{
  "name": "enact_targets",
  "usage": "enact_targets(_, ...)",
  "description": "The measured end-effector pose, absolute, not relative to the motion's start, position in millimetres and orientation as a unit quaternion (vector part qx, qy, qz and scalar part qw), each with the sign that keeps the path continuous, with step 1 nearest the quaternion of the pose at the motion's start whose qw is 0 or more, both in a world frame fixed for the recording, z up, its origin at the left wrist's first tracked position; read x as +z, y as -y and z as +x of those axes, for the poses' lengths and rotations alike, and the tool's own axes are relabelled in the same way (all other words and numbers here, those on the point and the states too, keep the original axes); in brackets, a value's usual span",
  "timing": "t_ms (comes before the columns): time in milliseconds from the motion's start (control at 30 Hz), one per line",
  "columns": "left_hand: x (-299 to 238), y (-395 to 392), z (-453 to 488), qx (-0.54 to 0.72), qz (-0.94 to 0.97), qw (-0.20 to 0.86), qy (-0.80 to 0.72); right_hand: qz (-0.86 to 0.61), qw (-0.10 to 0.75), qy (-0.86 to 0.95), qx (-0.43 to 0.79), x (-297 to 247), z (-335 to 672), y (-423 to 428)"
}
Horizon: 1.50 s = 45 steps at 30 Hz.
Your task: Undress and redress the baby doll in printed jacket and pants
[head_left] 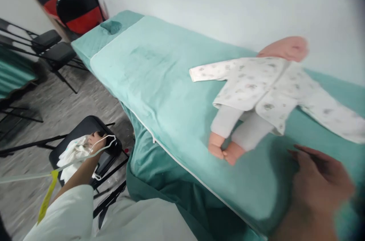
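My left hand [97, 142] reaches down to a black folding chair, its fingers curled on a bunched white cloth [75, 149] lying on the seat. A thin pale strap [31, 177] with a loop at its end crosses in front of that hand, and a yellow tag [47, 199] hangs from it. On the green-covered bed lies a baby doll [281, 49] on its back. It wears a white patterned jacket [248, 81] with sleeves spread, and light grey trousers [252, 130]; its feet are bare. My right hand [322, 180], blurred, hovers near the jacket's lower edge, fingertips slightly apart, holding nothing visible.
The bed [159, 66] runs along a white wall, with a hole in its far end. Its cover hangs over the near side beside the folding chair [112, 149]. More black chairs [81, 9] stand at the far left, near a green curtain [17, 70].
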<state>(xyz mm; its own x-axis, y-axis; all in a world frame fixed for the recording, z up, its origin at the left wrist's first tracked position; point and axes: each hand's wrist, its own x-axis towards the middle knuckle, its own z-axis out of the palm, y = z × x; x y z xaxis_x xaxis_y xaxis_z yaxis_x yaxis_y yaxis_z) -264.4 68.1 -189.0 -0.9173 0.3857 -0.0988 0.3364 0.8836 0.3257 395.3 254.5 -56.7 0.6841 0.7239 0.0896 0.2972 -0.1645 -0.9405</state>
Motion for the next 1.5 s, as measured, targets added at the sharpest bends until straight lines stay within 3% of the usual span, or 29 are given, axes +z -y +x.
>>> enact_targets(167, -177, -93, -179, 0.190, 0.486, 0.055, -0.851, -0.681, 0.592, 0.382, 0.199, -67, 399, -249)
enact_targets(267, -164, -110, -115, 0.260, 0.670, -0.026, -0.695, -0.684, 0.552, 0.448, 0.166, -69, 406, -232)
enact_targets(400, -131, -146, -36, 0.342, 0.788, -0.109, -0.499, -0.716, 0.409, 0.565, -0.036, -62, 440, -189)
enact_targets(500, -104, -185, 14, 0.394, 0.778, -0.102, -0.479, -0.787, 0.273, 0.530, -0.160, -48, 482, -155)
enact_targets(600, -84, -223, 58, 0.394, 0.803, -0.023, -0.446, -0.846, 0.136, 0.497, -0.139, -35, 522, -137)
enact_targets(667, -76, -242, 80, 0.362, 0.836, 0.019, -0.411, -0.836, 0.093, 0.532, -0.098, -27, 542, -136)
enact_targets(767, -69, -253, 97, 0.325, 0.865, 0.069, -0.376, -0.798, 0.167, 0.579, -0.019, -15, 550, -146)
enact_targets(933, -64, -248, 104, 0.342, 0.855, 0.174, -0.348, -0.635, 0.482, 0.519, 0.309, 11, 493, -174)
enact_targets(1033, -60, -246, 109, 0.372, 0.825, 0.262, -0.335, -0.500, 0.587, 0.469, 0.432, 28, 430, -192)
enact_targets(1233, -27, -244, 102, 0.476, 0.663, 0.474, -0.330, -0.379, 0.589, 0.446, 0.558, 57, 330, -224)
enact_targets(1500, 18, -225, 96, 0.499, 0.477, 0.637, -0.343, -0.389, 0.523, 0.449, 0.611, 42, 309, -215)
